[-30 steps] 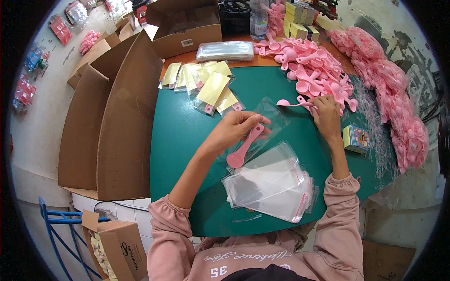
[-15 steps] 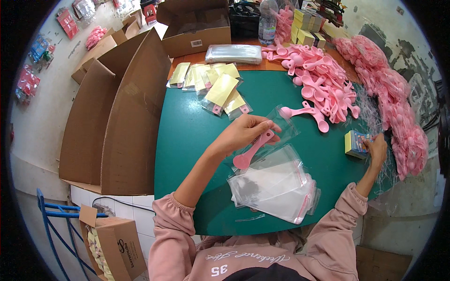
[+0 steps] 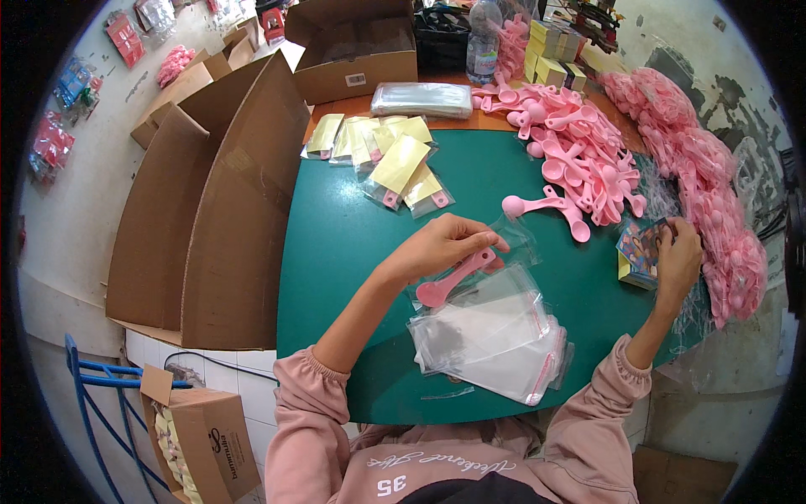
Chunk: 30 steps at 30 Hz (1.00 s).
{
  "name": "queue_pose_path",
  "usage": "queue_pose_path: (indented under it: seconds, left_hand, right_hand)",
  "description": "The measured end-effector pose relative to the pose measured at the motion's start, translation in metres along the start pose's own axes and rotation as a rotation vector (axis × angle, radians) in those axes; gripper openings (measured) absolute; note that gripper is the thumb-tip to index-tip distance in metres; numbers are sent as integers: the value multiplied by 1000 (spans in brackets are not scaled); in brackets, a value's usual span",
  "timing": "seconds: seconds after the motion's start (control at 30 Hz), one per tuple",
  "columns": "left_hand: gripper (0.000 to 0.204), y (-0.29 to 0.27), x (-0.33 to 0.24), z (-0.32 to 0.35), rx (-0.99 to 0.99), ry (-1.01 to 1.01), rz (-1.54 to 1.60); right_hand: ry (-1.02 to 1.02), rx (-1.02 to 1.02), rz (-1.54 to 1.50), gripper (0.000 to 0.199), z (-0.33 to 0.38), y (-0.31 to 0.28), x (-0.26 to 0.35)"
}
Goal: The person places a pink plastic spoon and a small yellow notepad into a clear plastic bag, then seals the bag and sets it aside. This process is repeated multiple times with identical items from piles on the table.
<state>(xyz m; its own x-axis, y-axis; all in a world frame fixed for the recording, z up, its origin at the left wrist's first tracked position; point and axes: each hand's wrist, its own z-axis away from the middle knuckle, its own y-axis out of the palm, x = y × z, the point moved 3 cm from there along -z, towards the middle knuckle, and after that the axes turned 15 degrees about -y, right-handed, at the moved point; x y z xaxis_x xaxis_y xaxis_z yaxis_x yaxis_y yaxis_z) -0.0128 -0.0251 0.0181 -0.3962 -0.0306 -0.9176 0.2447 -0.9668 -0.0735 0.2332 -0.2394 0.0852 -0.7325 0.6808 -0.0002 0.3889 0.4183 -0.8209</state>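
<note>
A: Entry, head view. Left hand (image 3: 441,244) over the middle of the green table top (image 3: 336,252); fingers curled and pinched on a pink plastic measuring spoon (image 3: 453,277) together with a small clear plastic bag (image 3: 514,239); spoon slants down to the left, bowl end lowest, handle end up at the fingertips; whether the spoon sits inside the bag or just against it, cannot tell.

B: Right hand?

A: Right hand (image 3: 676,256) at the table's right edge; fingers folded over a small stack of printed cards (image 3: 640,252), yellow along its side; it is touching the stack, thumb side hidden, so a firm grip cannot be confirmed.

B: Surroundings?

A: Pile of flat clear plastic bags with red sealing strips (image 3: 495,336) just below the left hand, lying on the table; two loose pink spoons (image 3: 546,210) between the hands, further from the person; large heap of pink spoons (image 3: 571,143) behind those; row of bagged packets with yellow card inserts (image 3: 386,155) at the far left of the table; tall brown cardboard panels (image 3: 210,210) standing along the table's left side; open brown cardboard box (image 3: 357,50) behind the packets.
</note>
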Motion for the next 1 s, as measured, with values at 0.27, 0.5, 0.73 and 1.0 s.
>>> queue_pose_path:
  seconds: [0.27, 0.5, 0.73, 1.0]
  left_hand:
    - [32, 1, 5, -3, 40, 14, 62]
    - [33, -6, 7, -7, -76, -18, -91]
    - [33, -1, 3, -5, 9, 16, -26]
    - [34, -4, 13, -10, -42, -26, -99]
  right_hand:
    - [-105, 15, -1357, 6, 13, 26, 99]
    - [-189, 190, -1357, 8, 18, 26, 109]
    - [-81, 12, -1428, 8, 20, 31, 104]
    - [-275, 257, -1295, 5, 26, 29, 114]
